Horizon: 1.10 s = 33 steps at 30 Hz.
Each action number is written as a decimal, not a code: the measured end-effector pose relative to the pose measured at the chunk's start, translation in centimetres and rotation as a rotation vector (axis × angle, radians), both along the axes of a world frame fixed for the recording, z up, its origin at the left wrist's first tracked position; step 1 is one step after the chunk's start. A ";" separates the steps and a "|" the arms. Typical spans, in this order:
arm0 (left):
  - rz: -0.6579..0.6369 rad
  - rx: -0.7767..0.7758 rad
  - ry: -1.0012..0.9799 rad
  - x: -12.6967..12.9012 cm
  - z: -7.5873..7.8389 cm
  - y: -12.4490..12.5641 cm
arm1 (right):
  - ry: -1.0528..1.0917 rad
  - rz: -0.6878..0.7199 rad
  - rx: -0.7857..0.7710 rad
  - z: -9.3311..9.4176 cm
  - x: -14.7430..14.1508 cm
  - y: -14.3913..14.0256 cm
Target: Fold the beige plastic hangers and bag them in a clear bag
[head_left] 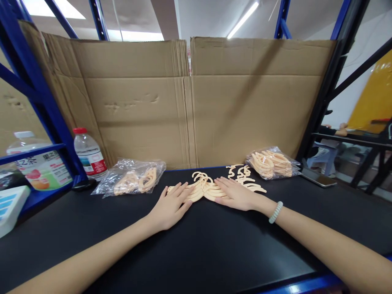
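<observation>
Curved, pale wooden-looking pieces [202, 188] lie fanned out flat on the black table, spreading to both sides like wings. On their left side rests my left hand [173, 203], palm down with fingers stretched out. My right hand [234, 193] lies flat over the right side, fingers extended, a pale beaded bracelet on its wrist. Both hands cover part of the pieces. Just beyond my right hand are smaller loose curved pieces [244, 171] and a few longer, pointed ones [255, 187].
Clear plastic bags of similar pieces stand at the back left [134, 179] and back right [271, 163]. A phone [318, 178] lies at the right. A red-capped bottle [88, 153] stands left. Cardboard [137, 106] walls the back; blue posts frame the sides. Another person's hand [341, 130] shows far right.
</observation>
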State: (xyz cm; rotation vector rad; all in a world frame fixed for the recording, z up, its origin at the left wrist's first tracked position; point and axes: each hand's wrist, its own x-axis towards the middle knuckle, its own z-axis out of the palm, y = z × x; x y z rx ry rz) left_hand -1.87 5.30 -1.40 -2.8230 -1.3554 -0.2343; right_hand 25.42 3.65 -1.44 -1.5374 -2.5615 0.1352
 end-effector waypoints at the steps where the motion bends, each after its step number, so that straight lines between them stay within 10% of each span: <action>1: -0.005 0.000 -0.006 0.0 -0.1 0.1 | 0.000 -0.007 -0.004 0.0 0.1 0.0; 8: -0.025 0.088 -0.055 0.0 -0.6 0.2 | 0.061 -0.011 0.039 -0.6 0.6 0.4; 15: 0.003 0.082 -0.039 -0.8 -0.5 0.2 | 0.247 -0.052 0.412 1.0 4.5 2.5; 23: 0.044 -0.059 0.016 -1.9 0.1 0.7 | 0.118 -0.260 0.381 1.5 10.3 4.0; 33: 0.025 0.148 -0.024 -1.5 0.0 0.0 | 0.032 -0.159 0.391 0.5 8.7 3.9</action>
